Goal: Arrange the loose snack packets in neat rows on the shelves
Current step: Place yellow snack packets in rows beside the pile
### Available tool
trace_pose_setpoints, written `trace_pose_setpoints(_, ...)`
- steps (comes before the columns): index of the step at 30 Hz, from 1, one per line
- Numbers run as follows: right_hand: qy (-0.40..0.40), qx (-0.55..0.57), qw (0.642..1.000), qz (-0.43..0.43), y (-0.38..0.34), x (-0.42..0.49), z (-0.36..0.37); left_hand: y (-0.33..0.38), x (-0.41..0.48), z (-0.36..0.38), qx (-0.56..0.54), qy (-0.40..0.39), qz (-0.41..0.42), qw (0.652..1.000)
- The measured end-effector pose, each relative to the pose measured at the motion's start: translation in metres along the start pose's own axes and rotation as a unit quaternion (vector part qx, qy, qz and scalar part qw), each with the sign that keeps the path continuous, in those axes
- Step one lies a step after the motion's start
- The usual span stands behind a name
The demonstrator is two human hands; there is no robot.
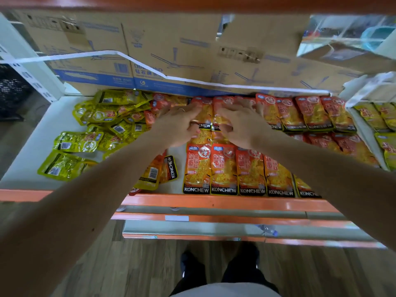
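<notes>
Orange snack packets lie in rows on the white shelf (32,151): a front row (225,170), a middle row (334,142) and a back row (300,112). My left hand (179,125) lies on a back-row orange packet (204,113), fingers on top and thumb pinching its lower edge. Beside it, my right hand (241,123) spreads its fingers over the neighbouring orange packet (218,106), thumb curled at its bottom edge. To the left, yellow-green packets (107,123) lie in a loose heap. A few orange packets (158,170) lie askew near the front edge.
Large cardboard boxes (171,50) with a white strap stand behind the packets. An orange shelf rail (214,201) runs along the front, with lower shelves below. To the right, another shelf holds yellow packets (379,118). My feet stand on a wooden floor (107,271).
</notes>
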State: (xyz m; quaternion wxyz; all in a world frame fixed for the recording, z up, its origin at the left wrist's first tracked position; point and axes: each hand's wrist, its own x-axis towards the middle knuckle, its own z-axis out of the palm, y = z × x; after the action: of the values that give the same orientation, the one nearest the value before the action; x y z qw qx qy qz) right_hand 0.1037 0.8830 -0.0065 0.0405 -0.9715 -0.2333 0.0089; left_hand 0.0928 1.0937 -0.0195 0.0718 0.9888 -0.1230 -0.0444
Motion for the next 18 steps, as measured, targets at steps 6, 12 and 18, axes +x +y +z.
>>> trace_pose_setpoints(6,0.023,0.028,0.994,-0.105,-0.040,0.013,-0.030,-0.010,-0.039,-0.014,-0.015,0.082,-0.062,0.995)
trace_pose_setpoints(12,0.017,0.015,0.966,-0.259,-0.091,0.038,-0.052,-0.045,-0.089,-0.032,-0.047,0.179,-0.150,0.971)
trace_pose_setpoints(18,-0.016,0.025,0.949,-0.315,-0.133,0.058,-0.052,-0.067,-0.144,-0.035,-0.028,0.203,-0.242,0.949)
